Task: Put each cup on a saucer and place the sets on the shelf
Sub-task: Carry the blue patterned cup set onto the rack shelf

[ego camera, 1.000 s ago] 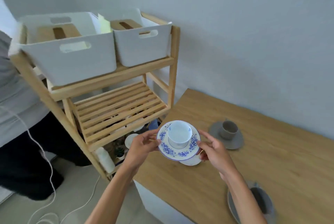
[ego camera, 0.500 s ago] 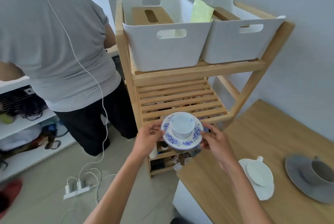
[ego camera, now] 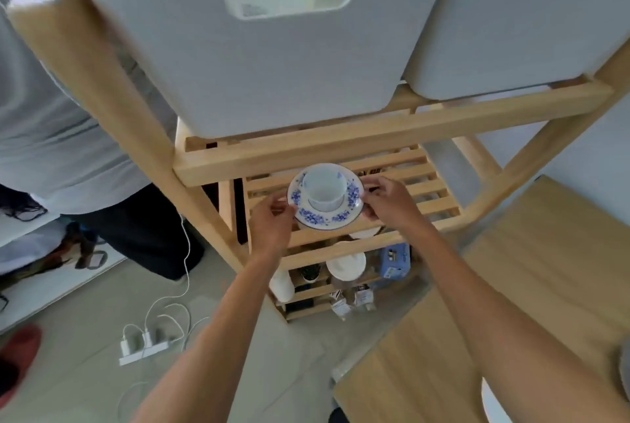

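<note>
A white cup (ego camera: 324,191) stands upright on a blue-flowered saucer (ego camera: 335,218). My left hand (ego camera: 271,221) grips the saucer's left rim and my right hand (ego camera: 387,199) grips its right rim. The set is just above the front slats of the wooden shelf's middle tier (ego camera: 433,199), under the top tier's front rail (ego camera: 375,146). I cannot tell whether the saucer touches the slats.
Two white bins (ego camera: 238,47) fill the shelf's top tier. White dishes (ego camera: 346,267), a blue box (ego camera: 395,260) and small bottles lie on the lower tier. The wooden table (ego camera: 511,303) is at the right. A person (ego camera: 51,136) stands at the left; a power strip (ego camera: 143,349) lies on the floor.
I have come closer to the shelf. The cup and saucer moved forward and in over the middle tier, held in both hands throughout. The table's other cups have left the view.
</note>
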A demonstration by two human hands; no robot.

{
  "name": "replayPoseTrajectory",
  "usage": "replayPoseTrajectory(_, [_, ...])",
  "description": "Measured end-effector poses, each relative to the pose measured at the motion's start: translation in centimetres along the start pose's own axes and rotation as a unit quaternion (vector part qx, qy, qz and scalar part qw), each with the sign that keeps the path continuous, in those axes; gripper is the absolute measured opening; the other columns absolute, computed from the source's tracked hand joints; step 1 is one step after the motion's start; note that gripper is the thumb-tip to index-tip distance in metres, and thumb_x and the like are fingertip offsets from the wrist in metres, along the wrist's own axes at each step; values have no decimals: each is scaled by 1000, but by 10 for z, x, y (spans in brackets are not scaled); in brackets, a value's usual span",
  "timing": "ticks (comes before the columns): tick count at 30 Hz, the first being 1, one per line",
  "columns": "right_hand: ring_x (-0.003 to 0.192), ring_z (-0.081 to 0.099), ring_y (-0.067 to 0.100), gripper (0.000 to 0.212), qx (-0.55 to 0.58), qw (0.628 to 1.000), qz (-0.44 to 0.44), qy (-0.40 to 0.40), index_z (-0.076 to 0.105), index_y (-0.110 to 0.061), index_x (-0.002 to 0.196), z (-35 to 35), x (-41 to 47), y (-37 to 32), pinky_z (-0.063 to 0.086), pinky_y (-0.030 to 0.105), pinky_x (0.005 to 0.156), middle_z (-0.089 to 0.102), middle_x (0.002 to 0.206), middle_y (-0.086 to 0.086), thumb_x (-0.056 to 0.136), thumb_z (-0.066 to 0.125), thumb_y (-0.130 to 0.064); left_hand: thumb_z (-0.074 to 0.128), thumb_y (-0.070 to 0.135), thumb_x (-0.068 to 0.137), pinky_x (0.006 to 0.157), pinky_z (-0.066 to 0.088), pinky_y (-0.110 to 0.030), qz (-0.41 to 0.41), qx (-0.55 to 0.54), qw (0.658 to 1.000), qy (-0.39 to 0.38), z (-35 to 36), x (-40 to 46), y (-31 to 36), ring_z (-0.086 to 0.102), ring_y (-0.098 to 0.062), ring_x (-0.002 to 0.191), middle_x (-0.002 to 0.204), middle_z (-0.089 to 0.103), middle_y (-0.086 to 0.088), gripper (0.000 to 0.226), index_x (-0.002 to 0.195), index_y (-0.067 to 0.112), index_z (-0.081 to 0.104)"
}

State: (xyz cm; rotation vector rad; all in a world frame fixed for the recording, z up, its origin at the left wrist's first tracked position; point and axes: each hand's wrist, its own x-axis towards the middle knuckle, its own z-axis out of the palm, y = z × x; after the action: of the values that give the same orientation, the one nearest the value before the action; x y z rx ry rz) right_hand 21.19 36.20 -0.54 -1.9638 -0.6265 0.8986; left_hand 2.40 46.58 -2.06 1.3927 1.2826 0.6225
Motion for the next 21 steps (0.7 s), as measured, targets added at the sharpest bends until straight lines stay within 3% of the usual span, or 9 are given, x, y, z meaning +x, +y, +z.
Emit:
replayPoseTrajectory(3, [51, 65, 4, 30, -28, 1000, 1, -14, 63, -18, 125, 10, 37, 2, 55, 23, 55, 71, 72, 1, 95, 62, -14, 67, 10, 89, 81, 60, -47, -25, 24, 999, 30, 11, 33, -11, 71, -23, 91, 99, 72, -5, 27, 115, 15, 68])
replayPoseTrajectory(6, [54, 66, 7, 30, -38, 999, -4, -23, 64, -16, 123, 20, 65, 7, 62, 31, 65, 70, 72, 0, 93, 65, -16, 67, 5, 90, 83, 60, -41, -34, 34, 998, 40, 18, 57, -19, 71, -24, 90, 101, 72, -11, 23, 111, 13, 68])
replayPoseTrajectory(10, [56, 65, 10, 27, -36, 999, 7, -22, 64, -18, 119, 31, 85, 14, 61, 27, 59, 70, 76, 2, 93, 65, -13, 68, 8, 89, 87, 59, -41, -28, 88, 994, 54, 24, 77, -31, 71, -21, 91, 97, 73, -5, 25, 112, 16, 70])
replayPoseTrajectory(13, [65, 68, 17, 32, -54, 998, 1, -29, 64, -14, 126, 40, 94, 22, 64, 36, 71, 72, 90, 8, 94, 61, -10, 65, 11, 92, 84, 54, -30, -9, 135, 988, 72, 27, 78, -33, 64, -15, 90, 98, 68, -1, 28, 119, 15, 69])
replayPoseTrajectory(17, [67, 66, 13, 45, -88, 993, -54, -59, 55, -17, 141, 49, 93, 31, 61, 31, 71, 68, 90, 4, 97, 57, -8, 61, 13, 96, 82, 42, -21, 18, 168, 981, 96, 28, 71, -38, 52, -8, 92, 110, 67, -3, 33, 128, 16, 64])
replayPoseTrajectory(19, [80, 67, 16, 52, -127, 984, -88, -84, 50, -22, 146, 49, 90, 35, 58, 32, 75, 65, 86, -3, 96, 61, -14, 61, 17, 96, 84, 41, -21, 49, 193, 976, 93, 26, 68, -42, 54, -7, 96, 114, 69, -3, 32, 128, 15, 64])
replayPoseTrajectory(21, [98, 67, 21, 57, -164, 975, -113, -101, 51, -23, 145, 48, 87, 39, 50, 31, 78, 68, 99, -1, 92, 71, -24, 61, 22, 96, 83, 42, -21, 77, 214, 971, 77, 24, 63, -43, 57, -9, 101, 114, 70, -3, 32, 127, 14, 65])
